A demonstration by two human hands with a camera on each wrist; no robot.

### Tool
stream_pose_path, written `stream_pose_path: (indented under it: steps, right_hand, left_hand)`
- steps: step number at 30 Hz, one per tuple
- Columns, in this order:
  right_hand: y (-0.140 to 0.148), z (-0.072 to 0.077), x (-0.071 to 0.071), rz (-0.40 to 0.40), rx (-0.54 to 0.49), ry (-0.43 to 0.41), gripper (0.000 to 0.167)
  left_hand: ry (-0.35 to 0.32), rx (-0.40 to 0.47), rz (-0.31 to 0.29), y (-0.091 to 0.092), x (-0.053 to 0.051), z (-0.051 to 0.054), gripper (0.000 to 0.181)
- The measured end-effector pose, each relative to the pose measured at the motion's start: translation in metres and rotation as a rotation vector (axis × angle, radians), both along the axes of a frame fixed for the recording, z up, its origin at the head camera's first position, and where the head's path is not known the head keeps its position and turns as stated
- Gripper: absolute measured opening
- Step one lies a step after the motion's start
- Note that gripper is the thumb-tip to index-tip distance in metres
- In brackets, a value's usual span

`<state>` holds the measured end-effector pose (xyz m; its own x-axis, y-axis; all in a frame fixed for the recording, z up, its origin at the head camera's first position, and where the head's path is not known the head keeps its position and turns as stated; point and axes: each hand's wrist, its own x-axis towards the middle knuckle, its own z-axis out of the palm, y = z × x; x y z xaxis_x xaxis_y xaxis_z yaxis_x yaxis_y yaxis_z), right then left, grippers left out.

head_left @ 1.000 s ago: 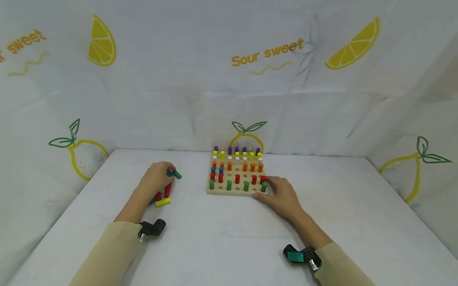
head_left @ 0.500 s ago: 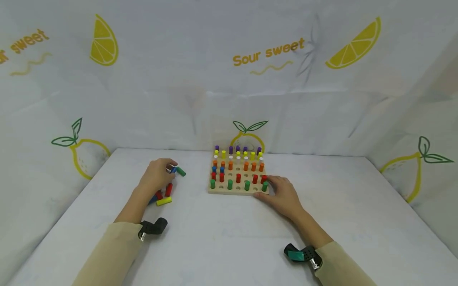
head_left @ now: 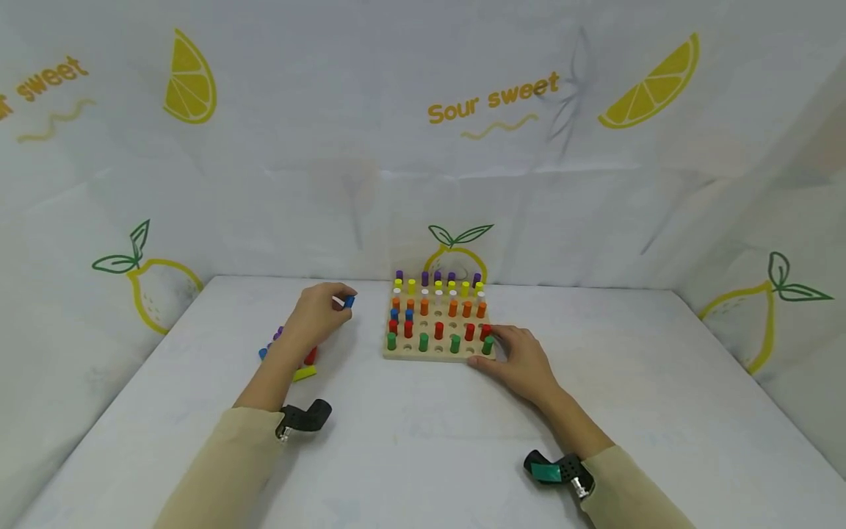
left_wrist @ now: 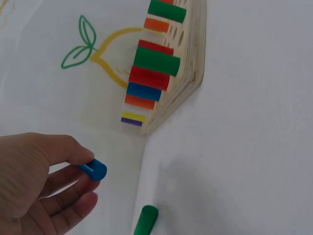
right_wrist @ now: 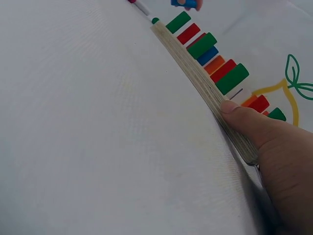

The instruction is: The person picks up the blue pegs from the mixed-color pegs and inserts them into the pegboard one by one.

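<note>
Thumb and fingers of my left hand (head_left: pixel 320 316) pinch a blue peg (head_left: pixel 349 301) above the table, left of the wooden pegboard (head_left: pixel 414 356). In the left wrist view, one end of this blue peg (left_wrist: pixel 98 170) sticks out past the fingertips. Rows of green, red, blue, orange, white, yellow and purple pegs stand in the board, with some bare holes among them. My right hand (head_left: pixel 525 365) grips the board's front right corner. Its thumb (right_wrist: pixel 232 107) presses on the front edge in the right wrist view; its other fingers are hidden there.
Under and beside my left forearm lie loose pegs, among them a yellow peg (head_left: pixel 305 373), a red peg (head_left: pixel 311 356) and a purple peg (head_left: pixel 278 332). A green peg (left_wrist: pixel 146 220) lies below my left hand. A lemon-print cloth (head_left: pixel 370 147) hangs behind the table.
My left hand has lifted the blue peg off the loose pegs and carried it right, towards the board. The right hand and the board have stayed in place.
</note>
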<state>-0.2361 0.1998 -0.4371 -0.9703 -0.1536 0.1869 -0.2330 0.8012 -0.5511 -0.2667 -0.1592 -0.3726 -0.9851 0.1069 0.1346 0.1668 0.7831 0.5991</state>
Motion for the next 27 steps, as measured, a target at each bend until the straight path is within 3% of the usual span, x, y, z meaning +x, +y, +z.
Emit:
stream_pose_path:
  steps: [12, 20, 27]
  right_hand:
    - [0.004, -0.002, -0.002, 0.022, 0.020, 0.003, 0.077]
    - [0.002, -0.001, -0.001, 0.019, 0.009, 0.003, 0.076]
    - [0.002, -0.001, -0.001, 0.020, 0.008, 0.011, 0.075]
  left_hand:
    - [0.013, 0.123, -0.042, 0.047, -0.007, 0.007, 0.032]
    - [0.041, 0.203, -0.082, 0.075, -0.011, 0.004, 0.030]
    - [0.055, 0.213, -0.105, 0.095, -0.014, 0.000, 0.027]
